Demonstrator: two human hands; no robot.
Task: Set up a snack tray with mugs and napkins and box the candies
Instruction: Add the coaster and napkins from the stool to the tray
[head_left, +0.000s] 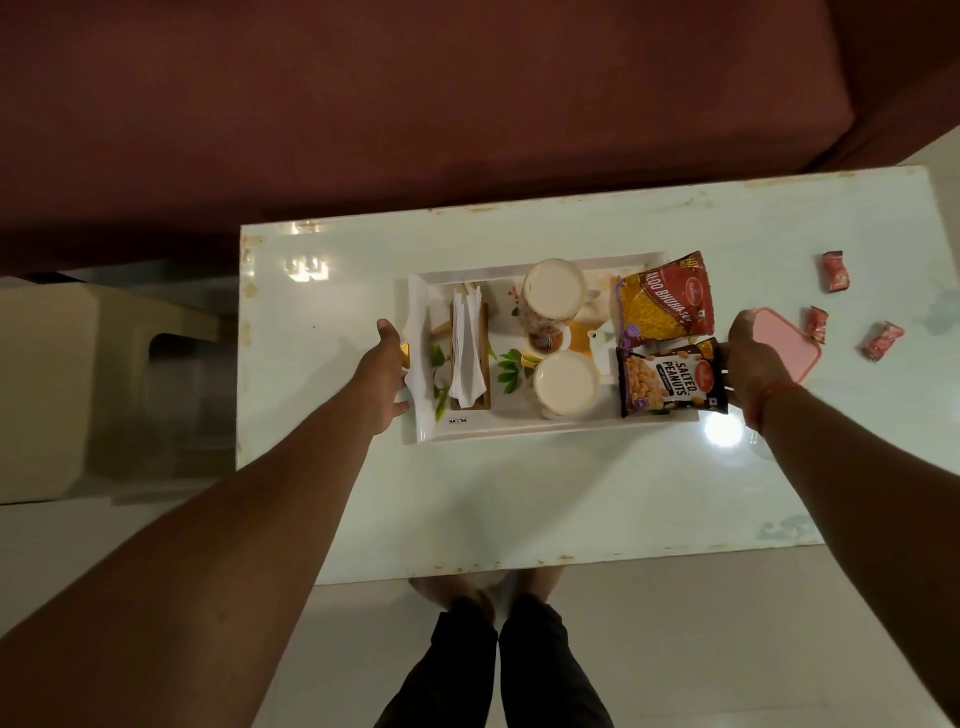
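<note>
A white rectangular tray (519, 432) lies on the pale table (519, 499). It carries a wooden napkin holder (469, 353) with white napkins, two mugs, one at the back (553, 291) and one at the front (563, 383), a red and yellow snack packet (667, 299) and a dark peanut packet (670, 378). My left hand (384, 376) grips the tray's left end. My right hand (753, 366) is at the tray's right end; the peanut packet hides its fingers. A pink box (789, 345) sits just behind my right hand. Three red candies (835, 271) (817, 323) (882, 340) lie on the table to the right.
A dark maroon sofa (415, 104) runs along the table's far side. A beige stool (93, 384) stands on the floor to the left. My feet and dark trousers (498, 660) are at the table's near edge.
</note>
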